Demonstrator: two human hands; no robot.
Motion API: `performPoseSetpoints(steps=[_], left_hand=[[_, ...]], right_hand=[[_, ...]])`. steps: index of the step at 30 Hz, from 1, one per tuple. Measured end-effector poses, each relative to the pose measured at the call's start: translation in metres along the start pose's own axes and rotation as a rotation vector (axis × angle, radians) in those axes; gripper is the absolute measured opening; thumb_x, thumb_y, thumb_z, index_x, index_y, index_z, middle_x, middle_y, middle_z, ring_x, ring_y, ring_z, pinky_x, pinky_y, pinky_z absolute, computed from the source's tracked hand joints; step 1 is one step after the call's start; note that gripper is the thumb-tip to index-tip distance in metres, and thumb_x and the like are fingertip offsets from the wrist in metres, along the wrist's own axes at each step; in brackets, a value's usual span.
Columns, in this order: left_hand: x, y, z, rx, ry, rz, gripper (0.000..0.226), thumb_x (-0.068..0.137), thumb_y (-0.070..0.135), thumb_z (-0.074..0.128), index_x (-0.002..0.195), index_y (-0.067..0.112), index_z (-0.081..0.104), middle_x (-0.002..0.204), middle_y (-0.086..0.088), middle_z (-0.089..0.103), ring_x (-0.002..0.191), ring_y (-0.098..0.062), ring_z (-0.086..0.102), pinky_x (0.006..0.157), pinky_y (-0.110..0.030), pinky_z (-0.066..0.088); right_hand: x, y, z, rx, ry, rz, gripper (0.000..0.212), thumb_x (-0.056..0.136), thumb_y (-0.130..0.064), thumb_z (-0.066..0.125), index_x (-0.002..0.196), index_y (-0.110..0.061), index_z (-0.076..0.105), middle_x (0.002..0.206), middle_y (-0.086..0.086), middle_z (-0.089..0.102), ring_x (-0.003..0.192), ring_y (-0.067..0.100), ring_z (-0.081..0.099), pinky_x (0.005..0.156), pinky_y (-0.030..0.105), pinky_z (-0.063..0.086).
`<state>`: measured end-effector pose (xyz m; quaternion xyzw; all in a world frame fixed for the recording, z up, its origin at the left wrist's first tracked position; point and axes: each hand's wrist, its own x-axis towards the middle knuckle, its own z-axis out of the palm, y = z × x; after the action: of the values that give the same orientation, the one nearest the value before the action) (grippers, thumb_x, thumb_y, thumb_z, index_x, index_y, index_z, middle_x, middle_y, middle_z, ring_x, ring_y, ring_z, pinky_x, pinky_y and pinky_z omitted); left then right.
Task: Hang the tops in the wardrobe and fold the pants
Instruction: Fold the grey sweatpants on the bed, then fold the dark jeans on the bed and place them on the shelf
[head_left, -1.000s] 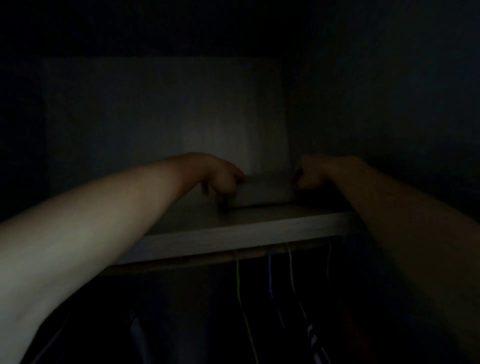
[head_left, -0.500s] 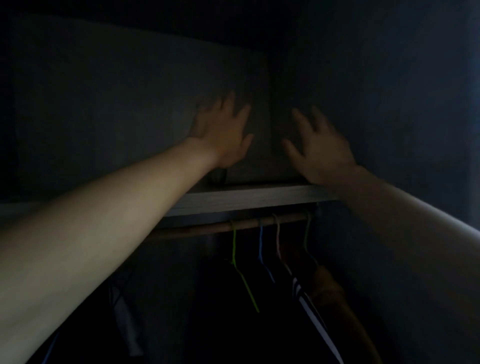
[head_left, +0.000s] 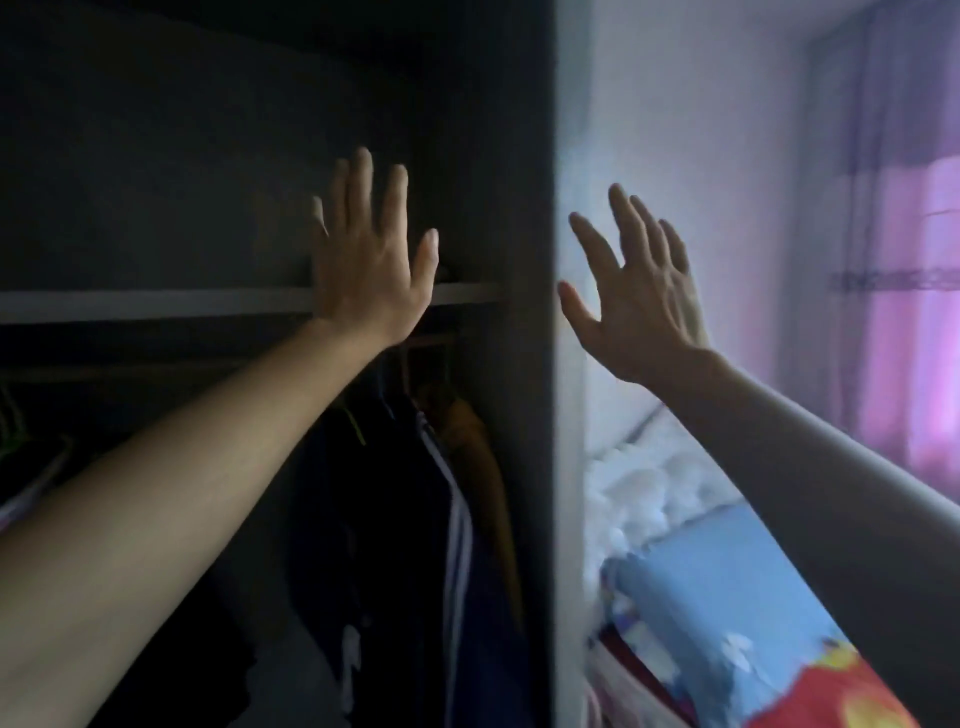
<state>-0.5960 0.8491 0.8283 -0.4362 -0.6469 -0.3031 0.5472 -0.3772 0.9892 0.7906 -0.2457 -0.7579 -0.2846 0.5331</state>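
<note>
1. Inside the dark grey wooden wardrobe (head_left: 519, 156), a dark navy top with white side stripes (head_left: 460, 519) and a mustard-yellow top (head_left: 483, 457) are seen hanging below the pale horizontal shelf (head_left: 156, 304), at its right end, close to the wardrobe's side panel.
2. What lies on the shelf cannot be made out in the gloom.
3. The left hand (head_left: 369, 265) is held flat, fingers spread, before the shelf's front edge; nothing is gripped.
4. The right hand (head_left: 644, 301) is spread and empty, raised outside the wardrobe's right edge.
5. A bed with blue patterned cover (head_left: 701, 597) is seen just beside that edge.
</note>
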Motion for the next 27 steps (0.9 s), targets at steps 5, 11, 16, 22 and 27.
performPoseSetpoints(steps=[5, 11, 16, 22, 27], left_hand=[[-0.07, 0.182, -0.005, -0.313, -0.067, 0.029, 0.064, 0.098, 0.047, 0.033, 0.151, 0.01, 0.03, 0.159, -0.02, 0.02, 0.147, -0.036, 0.018, 0.115, -0.055, 0.019], [-0.185, 0.414, -0.021, -0.652, -0.356, 0.094, 0.064, 0.099, 0.046, 0.036, 0.151, 0.01, 0.029, 0.159, -0.018, 0.02, 0.148, -0.033, 0.018, 0.114, -0.055, 0.021], [-0.239, 0.569, -0.035, -0.833, -0.463, 0.268, 0.065, 0.098, 0.045, 0.038, 0.15, 0.007, 0.031, 0.157, -0.02, 0.024, 0.146, -0.035, 0.02, 0.113, -0.058, 0.023], [-0.297, 0.734, -0.036, -1.003, -0.607, 0.432, 0.067, 0.096, 0.047, 0.04, 0.151, 0.009, 0.028, 0.158, -0.018, 0.02, 0.146, -0.034, 0.018, 0.112, -0.06, 0.022], [-0.327, 0.846, -0.029, -1.149, -0.738, 0.533, 0.067, 0.096, 0.046, 0.042, 0.15, 0.01, 0.027, 0.159, -0.019, 0.018, 0.146, -0.036, 0.016, 0.112, -0.061, 0.021]], right_hand=[[-0.142, 0.122, -0.107, -0.167, -0.139, 0.2, 0.065, 0.097, -0.046, 0.044, 0.153, -0.015, 0.03, 0.16, 0.023, 0.019, 0.147, 0.038, 0.024, 0.118, 0.051, 0.024], [-0.328, 0.237, -0.234, -0.4, -0.397, 0.508, 0.073, 0.097, -0.048, 0.044, 0.156, -0.012, 0.02, 0.162, 0.021, 0.011, 0.149, 0.035, 0.018, 0.119, 0.051, 0.02], [-0.442, 0.316, -0.335, -0.611, -0.487, 0.706, 0.075, 0.093, -0.044, 0.051, 0.153, -0.008, 0.026, 0.157, 0.027, 0.022, 0.142, 0.04, 0.029, 0.113, 0.053, 0.029], [-0.54, 0.388, -0.418, -0.794, -0.635, 0.922, 0.077, 0.089, -0.037, 0.058, 0.154, -0.008, 0.026, 0.157, 0.026, 0.022, 0.142, 0.042, 0.029, 0.112, 0.055, 0.028], [-0.577, 0.45, -0.48, -0.936, -0.729, 1.108, 0.08, 0.089, -0.037, 0.059, 0.155, -0.013, 0.022, 0.16, 0.024, 0.016, 0.143, 0.04, 0.026, 0.113, 0.051, 0.027]])
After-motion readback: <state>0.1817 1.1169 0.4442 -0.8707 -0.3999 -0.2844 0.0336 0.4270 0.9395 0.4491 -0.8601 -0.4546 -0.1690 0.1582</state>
